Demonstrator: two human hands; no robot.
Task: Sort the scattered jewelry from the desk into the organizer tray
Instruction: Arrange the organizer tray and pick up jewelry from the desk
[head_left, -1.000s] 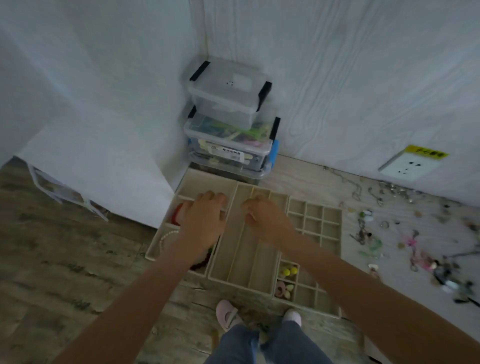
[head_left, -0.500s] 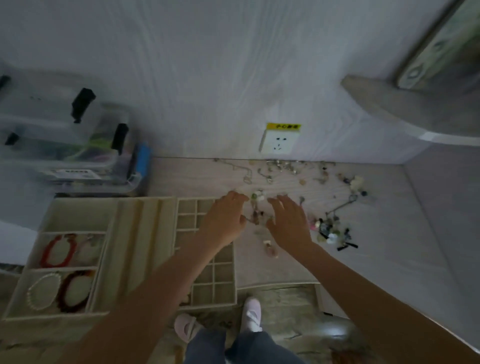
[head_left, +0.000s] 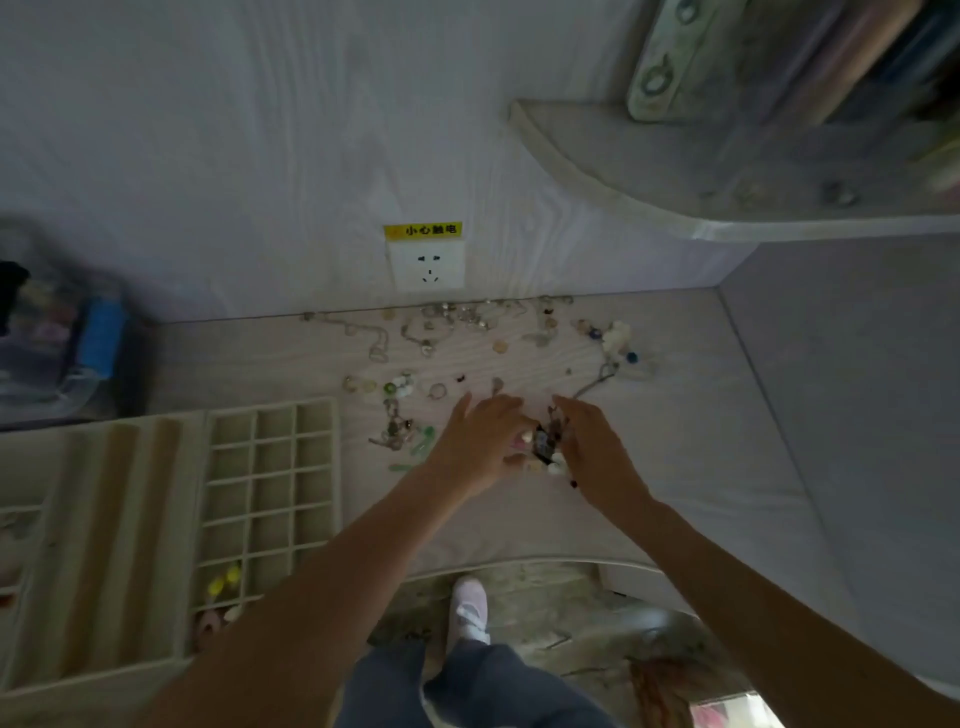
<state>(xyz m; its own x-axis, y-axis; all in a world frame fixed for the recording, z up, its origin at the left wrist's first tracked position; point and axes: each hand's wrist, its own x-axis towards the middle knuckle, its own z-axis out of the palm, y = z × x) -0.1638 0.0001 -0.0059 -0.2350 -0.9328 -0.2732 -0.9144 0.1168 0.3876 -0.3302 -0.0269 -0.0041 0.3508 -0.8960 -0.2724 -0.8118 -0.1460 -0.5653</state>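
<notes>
Pale wood-grain runs across the whole desk (head_left: 675, 441), and it makes the scattered jewelry (head_left: 447, 332) easy to spot: chains and rings strung along the back wall under the socket (head_left: 427, 265), beads and green bits nearer the middle. To the left, its right edge just beside that litter, sits the cream organizer tray (head_left: 270, 467), placed close, I'd judge, so each piece has only a short trip. Its grid cells are mostly bare, with a couple of yellow pieces (head_left: 223, 582) in a near cell; long slots lie further left.

Both hands work one small dark tangle (head_left: 545, 447) in front of the person. The left hand (head_left: 478, 441) lies low with its fingers stretched forward and slightly spread, the thumb side against the clump. The right hand (head_left: 592, 447) comes in from the other side, fingers bent down onto it. Whether either actually pinches a piece I cannot tell. It looks like teasing knotted pieces apart before sorting.
</notes>
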